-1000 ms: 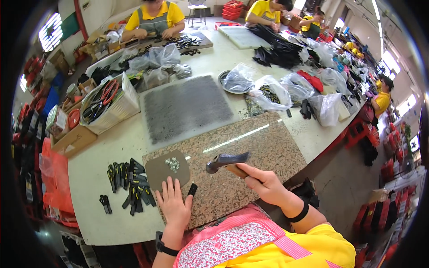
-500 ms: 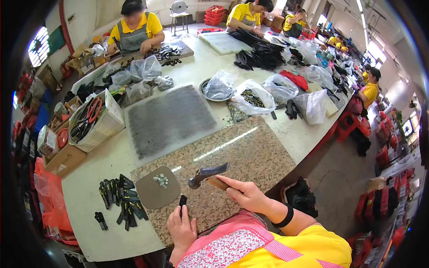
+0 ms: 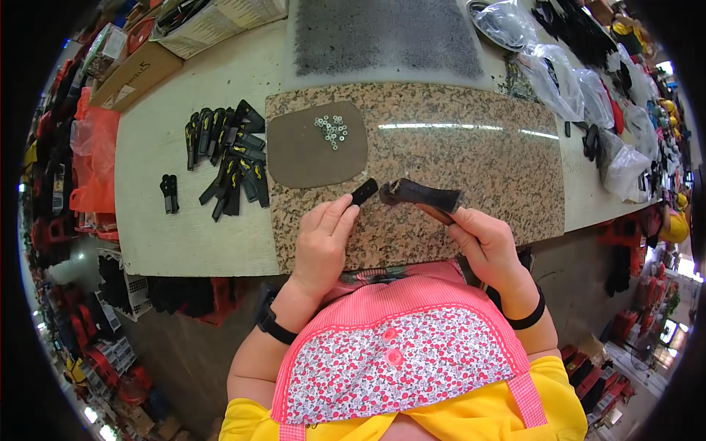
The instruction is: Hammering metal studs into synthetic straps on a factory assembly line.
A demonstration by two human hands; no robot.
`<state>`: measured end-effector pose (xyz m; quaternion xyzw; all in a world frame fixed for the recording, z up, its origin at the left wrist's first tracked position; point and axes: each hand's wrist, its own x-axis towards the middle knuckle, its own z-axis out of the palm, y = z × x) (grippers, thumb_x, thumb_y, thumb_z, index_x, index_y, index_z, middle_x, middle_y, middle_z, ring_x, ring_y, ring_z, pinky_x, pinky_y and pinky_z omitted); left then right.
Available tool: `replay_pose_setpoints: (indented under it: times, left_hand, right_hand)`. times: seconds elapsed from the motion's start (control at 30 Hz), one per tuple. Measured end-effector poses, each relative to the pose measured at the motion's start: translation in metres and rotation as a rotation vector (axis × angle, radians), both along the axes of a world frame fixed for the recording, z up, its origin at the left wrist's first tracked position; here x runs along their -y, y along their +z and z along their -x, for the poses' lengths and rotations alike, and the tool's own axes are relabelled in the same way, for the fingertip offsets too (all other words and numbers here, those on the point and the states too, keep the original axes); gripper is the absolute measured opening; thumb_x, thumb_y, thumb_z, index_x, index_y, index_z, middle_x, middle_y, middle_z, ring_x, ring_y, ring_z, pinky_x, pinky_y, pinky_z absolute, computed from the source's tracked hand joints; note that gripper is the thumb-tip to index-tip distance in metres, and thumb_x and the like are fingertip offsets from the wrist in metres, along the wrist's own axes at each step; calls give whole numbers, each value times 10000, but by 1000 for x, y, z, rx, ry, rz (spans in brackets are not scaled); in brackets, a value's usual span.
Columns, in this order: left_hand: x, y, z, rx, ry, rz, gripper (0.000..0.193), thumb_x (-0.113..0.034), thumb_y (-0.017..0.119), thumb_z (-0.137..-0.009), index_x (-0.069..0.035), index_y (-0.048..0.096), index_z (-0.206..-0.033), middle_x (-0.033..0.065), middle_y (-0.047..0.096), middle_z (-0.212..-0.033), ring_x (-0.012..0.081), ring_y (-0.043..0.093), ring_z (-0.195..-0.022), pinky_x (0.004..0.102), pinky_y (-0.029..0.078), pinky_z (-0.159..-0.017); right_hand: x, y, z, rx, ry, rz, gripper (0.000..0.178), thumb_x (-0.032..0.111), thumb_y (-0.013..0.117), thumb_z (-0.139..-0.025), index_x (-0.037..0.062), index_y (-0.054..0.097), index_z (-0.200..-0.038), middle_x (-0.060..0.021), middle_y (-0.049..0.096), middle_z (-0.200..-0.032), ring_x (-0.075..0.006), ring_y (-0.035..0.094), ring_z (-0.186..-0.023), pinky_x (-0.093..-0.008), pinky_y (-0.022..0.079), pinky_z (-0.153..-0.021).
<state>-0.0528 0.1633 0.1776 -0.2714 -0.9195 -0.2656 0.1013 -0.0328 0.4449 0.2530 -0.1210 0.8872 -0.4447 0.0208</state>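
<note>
Between the thumb and fingers of my left hand (image 3: 323,239) is a short black strap piece (image 3: 364,192) with small holes or dots near its end. My right hand (image 3: 487,242) grips a hammer (image 3: 426,196) with a dark metal head and a wooden handle. The hammer's rounded face is close beside the strap's tip; whether they touch I cannot tell. Both are over a speckled granite slab (image 3: 478,162). On the slab lies a brown mat (image 3: 309,158), with small metal washers (image 3: 332,132) scattered on it.
Left of the slab is a pile of black strap pieces with yellow marks (image 3: 234,158); a small black pair (image 3: 170,194) lies apart. A cardboard box (image 3: 140,77) stands at the far left, a dark-stained board (image 3: 382,37) beyond the slab, and plastic bags (image 3: 555,84) at the right.
My view has tilted down and turned. The hammer has come closer to the strap piece and is lower over the slab. Both hands keep their hold.
</note>
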Motion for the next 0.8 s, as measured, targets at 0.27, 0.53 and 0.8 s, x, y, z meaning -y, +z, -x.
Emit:
replay_pose_setpoints:
  times: [0.27, 0.53, 0.8]
  left_hand:
    - [10, 19, 12, -41, -75, 96, 479, -39, 591, -787, -99, 669, -1256, 84, 612, -1122, 266, 584, -1025, 414, 443, -888]
    - [5, 34, 21, 5, -86, 165, 454, -10, 632, -781, -120, 691, -1218, 83, 624, -1137, 275, 596, -1038, 428, 436, -892]
    - [-1, 35, 75, 146, 143, -213, 267, -39, 700, -838, -41, 686, -1105, 124, 671, -943, 329, 648, -777, 383, 523, -694]
  right_hand:
    - [8, 4, 0, -37, -1, -16, 460, 13, 668, -879, 105, 637, -1329, -113, 581, -778, -258, 600, -651, -320, 492, -608]
    - [18, 10, 4, -37, 60, -287, 496, 140, 662, -904, 253, 598, -1383, -82, 540, -718, -281, 606, -622, -382, 511, -575]
    - [18, 7, 0, -47, 42, -287, 521, 164, 659, -908, 299, 574, -1404, -80, 535, -712, -285, 607, -616, -395, 510, -567]
